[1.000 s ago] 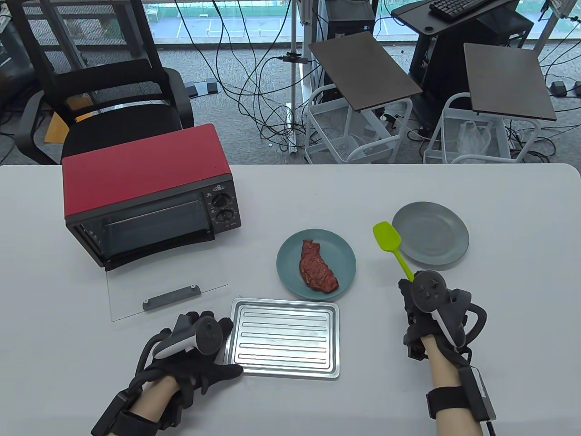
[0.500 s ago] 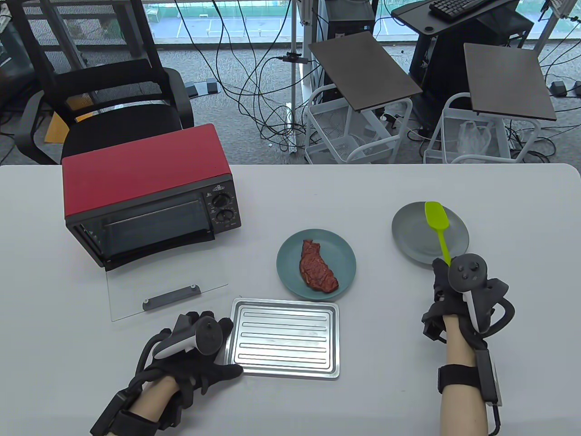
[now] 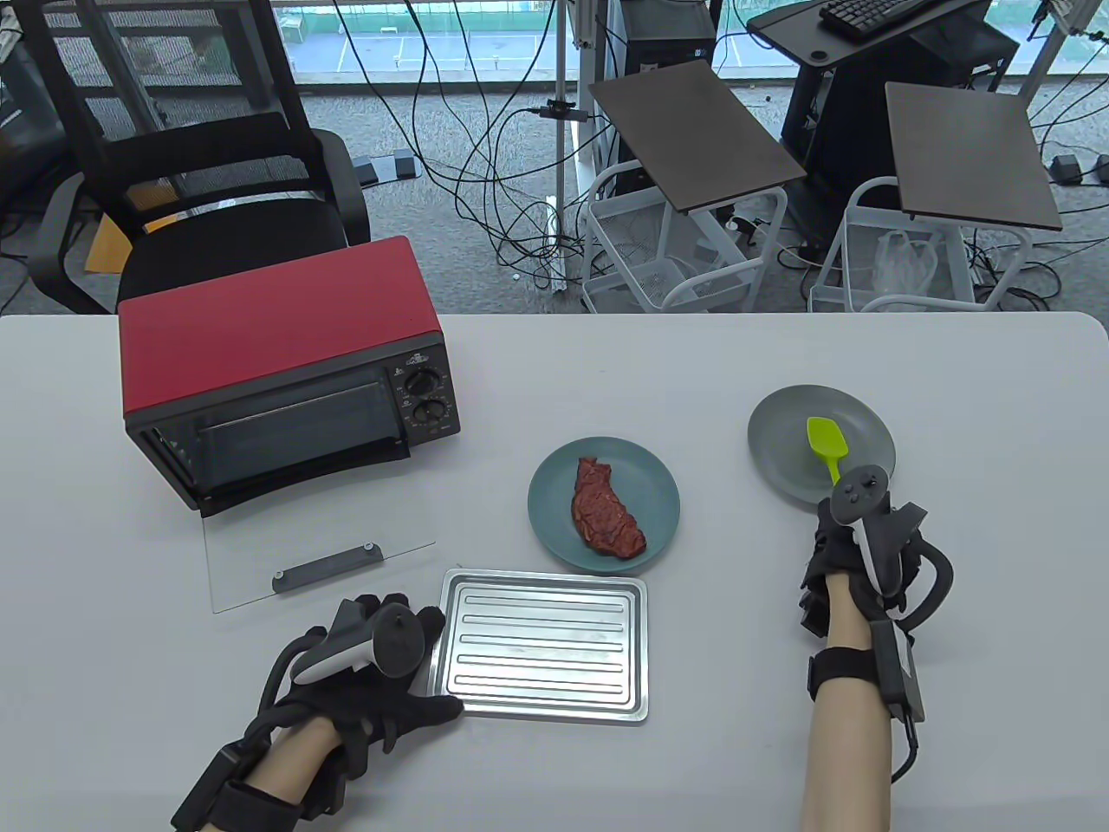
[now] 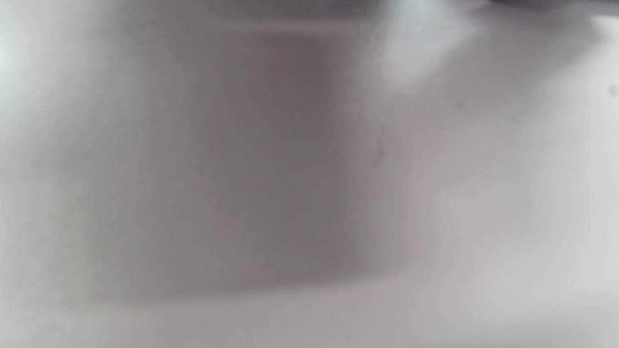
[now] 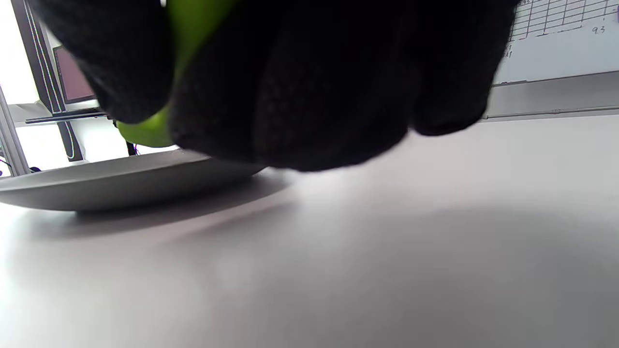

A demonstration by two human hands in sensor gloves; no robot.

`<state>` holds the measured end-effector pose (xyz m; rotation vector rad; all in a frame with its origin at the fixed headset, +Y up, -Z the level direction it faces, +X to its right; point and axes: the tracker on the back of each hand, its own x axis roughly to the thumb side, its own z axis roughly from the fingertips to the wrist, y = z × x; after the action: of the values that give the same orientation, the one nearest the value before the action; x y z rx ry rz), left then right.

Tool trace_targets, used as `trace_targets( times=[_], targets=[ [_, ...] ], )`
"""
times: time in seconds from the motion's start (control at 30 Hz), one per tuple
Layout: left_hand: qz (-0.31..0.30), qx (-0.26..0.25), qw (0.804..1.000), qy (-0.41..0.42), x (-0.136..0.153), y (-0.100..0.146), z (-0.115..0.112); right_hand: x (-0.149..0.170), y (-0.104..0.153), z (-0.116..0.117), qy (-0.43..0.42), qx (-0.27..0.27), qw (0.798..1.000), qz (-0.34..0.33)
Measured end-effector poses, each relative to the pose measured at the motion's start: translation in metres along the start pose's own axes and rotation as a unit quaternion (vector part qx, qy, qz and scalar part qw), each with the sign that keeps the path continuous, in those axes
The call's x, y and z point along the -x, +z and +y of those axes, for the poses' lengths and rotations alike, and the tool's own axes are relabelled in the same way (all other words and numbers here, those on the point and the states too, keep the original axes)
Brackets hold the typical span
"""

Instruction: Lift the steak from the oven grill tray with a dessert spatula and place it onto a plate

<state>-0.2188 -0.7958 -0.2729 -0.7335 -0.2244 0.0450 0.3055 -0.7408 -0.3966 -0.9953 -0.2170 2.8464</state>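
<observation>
A raw-looking red steak [image 3: 606,511] lies on a teal plate [image 3: 656,485] at the table's middle. In front of it sits the silver oven grill tray [image 3: 544,646], with nothing on it. My left hand [image 3: 407,667] lies flat beside the tray, fingers and thumb spread against its left edge. My right hand [image 3: 832,520] grips the handle of the green dessert spatula [image 3: 826,440], whose blade is over the grey plate [image 3: 780,433]. The right wrist view shows my gloved fingers [image 5: 290,87] curled round the green handle [image 5: 145,133], just above that plate's rim [image 5: 121,186]. The left wrist view is a grey blur.
A red toaster oven [image 3: 277,347] stands at the left, its glass door [image 3: 321,555] folded down flat on the table just behind my left hand. The white table ends behind the oven; a chair and carts stand beyond.
My right hand swung the spatula from between the two plates to the right, then brought its blade down over the grey plate. Left hand, tray and steak have not moved.
</observation>
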Motion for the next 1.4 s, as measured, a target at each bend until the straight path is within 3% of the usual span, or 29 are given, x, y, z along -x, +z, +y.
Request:
trace_targets(
  times=[0.37, 0.87, 1.17, 1.4],
  targets=[
    [-0.001, 0.004, 1.0, 0.0, -0.001, 0.0, 0.0, -0.013, -0.003, 0.013, 0.042, -0.008, 0.999, 0.011],
    [-0.001, 0.006, 1.0, 0.001, -0.001, 0.0, 0.0, -0.011, 0.005, 0.005, 0.077, -0.044, 0.996, 0.013],
    [0.0, 0.008, 1.0, 0.002, -0.001, -0.001, 0.0, 0.0, 0.019, -0.03, 0.097, -0.032, 0.995, 0.012],
    [0.001, 0.007, 1.0, 0.002, -0.001, -0.001, 0.001, -0.006, 0.048, -0.082, 0.087, 0.044, 0.994, -0.044]
  ],
)
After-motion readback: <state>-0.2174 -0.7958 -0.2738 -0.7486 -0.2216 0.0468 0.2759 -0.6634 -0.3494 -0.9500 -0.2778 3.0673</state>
